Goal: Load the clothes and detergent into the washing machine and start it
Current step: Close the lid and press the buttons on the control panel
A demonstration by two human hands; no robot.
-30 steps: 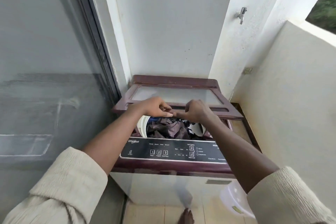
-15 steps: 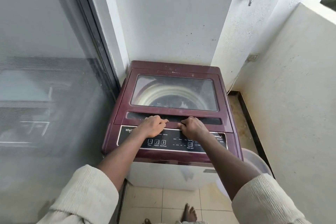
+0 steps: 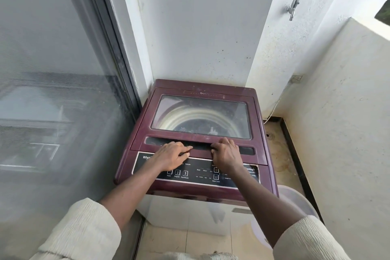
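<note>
A maroon top-loading washing machine (image 3: 135,154) stands in the corner with its lid (image 3: 202,91) lying flat and closed. Through the lid's window I dimly see the drum and dark clothes (image 3: 198,127). My left hand (image 3: 171,156) and my right hand (image 3: 226,154) sit side by side on the lid's front handle strip. Their fingers reach into the recess and the thumbs lie at the front edge, so both hold the lid. Just below my hands is the black control panel (image 3: 200,174) with numbered buttons. No detergent is in view.
A large glass sliding door (image 3: 52,91) fills the left side. A tap (image 3: 292,9) sticks out of the wall at upper right. A pale plastic tub (image 3: 295,202) stands on the floor right of the machine, by a low balcony wall (image 3: 348,133).
The lid, half raised a second ago with clothes visible in the open drum, has come down flat. Both hands followed it down and stay on its front edge.
</note>
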